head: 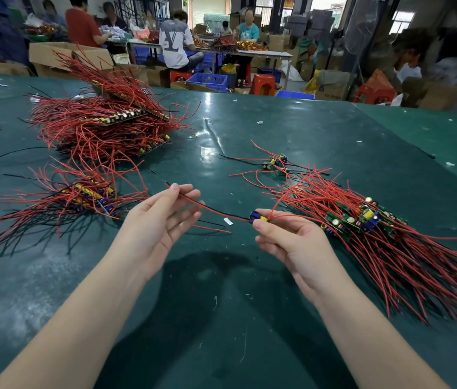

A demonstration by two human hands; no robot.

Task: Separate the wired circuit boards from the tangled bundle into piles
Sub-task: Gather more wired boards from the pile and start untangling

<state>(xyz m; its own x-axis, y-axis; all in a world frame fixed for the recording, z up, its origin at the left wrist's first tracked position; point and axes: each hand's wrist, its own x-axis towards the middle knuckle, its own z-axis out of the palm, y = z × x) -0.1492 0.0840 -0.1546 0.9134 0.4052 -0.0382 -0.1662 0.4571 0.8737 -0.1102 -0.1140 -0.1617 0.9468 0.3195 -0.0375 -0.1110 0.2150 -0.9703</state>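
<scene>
While the right hand (286, 242) pinches a small circuit board (258, 216) near the middle of the green table (221, 318), the left hand (162, 217) pinches its red wire (210, 209). Tangled bundle (376, 228) at three o'clock. Small pile (81, 195) at nine, big pile (103, 122) at eleven.
</scene>
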